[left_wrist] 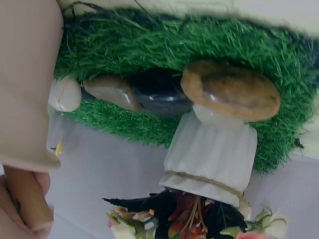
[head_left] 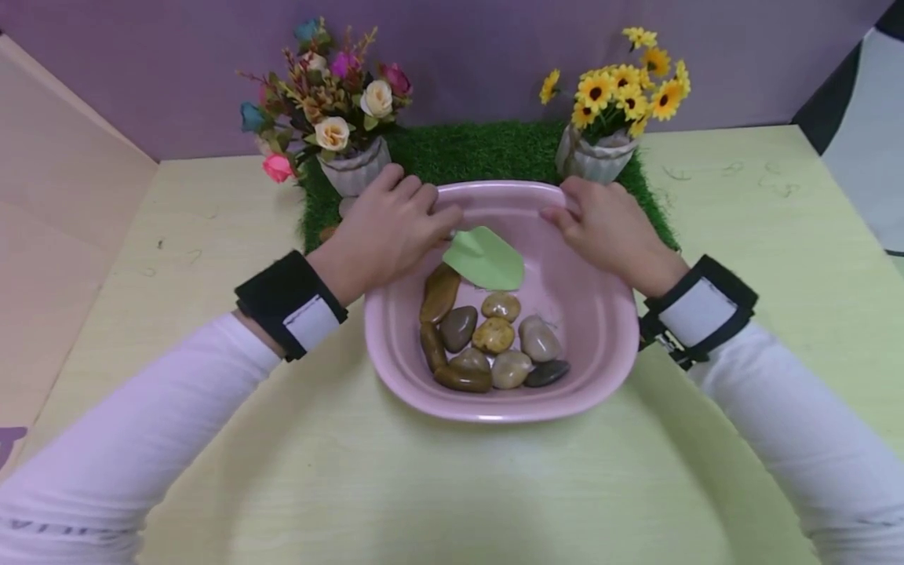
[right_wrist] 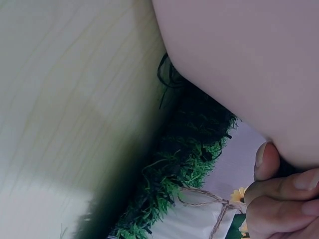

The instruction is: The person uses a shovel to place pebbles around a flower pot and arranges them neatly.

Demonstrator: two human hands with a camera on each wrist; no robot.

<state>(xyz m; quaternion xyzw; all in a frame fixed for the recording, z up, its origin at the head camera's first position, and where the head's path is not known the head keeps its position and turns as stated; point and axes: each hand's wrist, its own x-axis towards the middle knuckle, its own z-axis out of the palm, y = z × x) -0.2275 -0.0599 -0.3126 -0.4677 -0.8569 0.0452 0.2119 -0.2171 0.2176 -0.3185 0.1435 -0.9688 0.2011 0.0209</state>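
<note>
A pink plastic basin (head_left: 607, 345) stands between both hands, its far part overlapping the grass mat in the head view. Inside lie several smooth brown, tan and grey stones (head_left: 494, 336) and the green blade of a trowel (head_left: 487, 260). My left hand (head_left: 388, 227) is at the far left of the rim; in the left wrist view its fingers curl round the trowel's wooden handle (left_wrist: 29, 199), just beyond the rim. My right hand (head_left: 610, 231) grips the far right rim, fingers outside and thumb inside. The right wrist view shows its curled fingers (right_wrist: 284, 201) at the rim.
An artificial grass mat (head_left: 480, 153) lies along the back wall. A pot of mixed flowers (head_left: 353, 165) stands on its left, a pot of yellow flowers (head_left: 596, 157) on its right. Beside the left pot, several stones (left_wrist: 229, 92) line up on the mat. Pale wood table (head_left: 452, 494) lies in front.
</note>
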